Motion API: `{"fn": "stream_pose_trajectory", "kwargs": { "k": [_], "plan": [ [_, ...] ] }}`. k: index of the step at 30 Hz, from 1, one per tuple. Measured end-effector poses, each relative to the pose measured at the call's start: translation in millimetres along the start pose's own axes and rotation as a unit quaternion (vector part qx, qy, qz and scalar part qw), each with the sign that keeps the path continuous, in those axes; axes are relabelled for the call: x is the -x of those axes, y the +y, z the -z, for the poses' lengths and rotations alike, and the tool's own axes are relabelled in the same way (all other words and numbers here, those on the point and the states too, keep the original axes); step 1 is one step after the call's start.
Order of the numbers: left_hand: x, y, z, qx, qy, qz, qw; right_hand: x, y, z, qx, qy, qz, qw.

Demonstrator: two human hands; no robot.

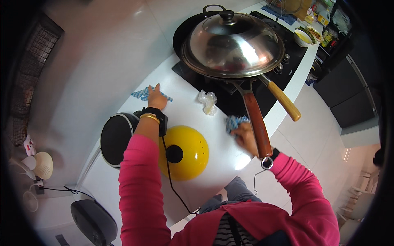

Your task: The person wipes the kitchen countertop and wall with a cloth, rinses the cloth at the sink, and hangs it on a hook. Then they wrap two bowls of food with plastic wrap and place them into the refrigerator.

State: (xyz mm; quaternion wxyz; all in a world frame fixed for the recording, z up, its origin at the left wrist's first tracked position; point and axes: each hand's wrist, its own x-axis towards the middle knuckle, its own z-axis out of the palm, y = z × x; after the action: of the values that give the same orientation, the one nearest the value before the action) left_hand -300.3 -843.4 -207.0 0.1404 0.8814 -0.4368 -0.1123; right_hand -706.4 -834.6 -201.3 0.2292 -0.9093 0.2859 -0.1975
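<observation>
My left hand [157,99] presses on a blue-and-white checked cloth [141,93] on the white countertop [181,113], close to the wall. My right hand [244,135] grips a second, bunched blue-and-white cloth [234,123] near the front edge of the counter, by the hob's corner; the wok's reddish wooden handle [258,126] partly covers this hand. Between the hands lies a crumpled clear plastic bag [208,102], at the edge of the black hob [229,101]. A yellow domed lid [190,153] with a black knob rests beside my left forearm.
A black wok [181,37] with a steel domed lid [234,46] stands on the hob, a lighter wooden handle [284,101] jutting out beside it. A round black-topped appliance [116,140] is left of my forearm. Bowls of food [303,37] sit at the far end.
</observation>
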Motion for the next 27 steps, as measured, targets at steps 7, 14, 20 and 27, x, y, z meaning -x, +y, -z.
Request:
{"fn": "stream_pose_trajectory", "kwargs": {
  "k": [7, 14, 20, 27],
  "plan": [
    [-4, -7, -10, -0.283, -0.190, -0.097, 0.935, -54, -35, -35, -0.109, -0.087, 0.094, 0.986],
    [74, 23, 70, 0.440, -0.134, -0.003, 0.888, -43, -39, -32, -0.044, -0.128, 0.054, 0.989],
    [212, 11, 161, 0.646, -0.009, -0.069, 0.760, 12, -59, -25, -0.028, -0.273, 0.150, 0.950],
    [352, -51, 190, 0.712, 0.191, -0.020, 0.676, 44, -126, -70, -0.141, -0.327, 0.295, 0.886]
  ]
}}
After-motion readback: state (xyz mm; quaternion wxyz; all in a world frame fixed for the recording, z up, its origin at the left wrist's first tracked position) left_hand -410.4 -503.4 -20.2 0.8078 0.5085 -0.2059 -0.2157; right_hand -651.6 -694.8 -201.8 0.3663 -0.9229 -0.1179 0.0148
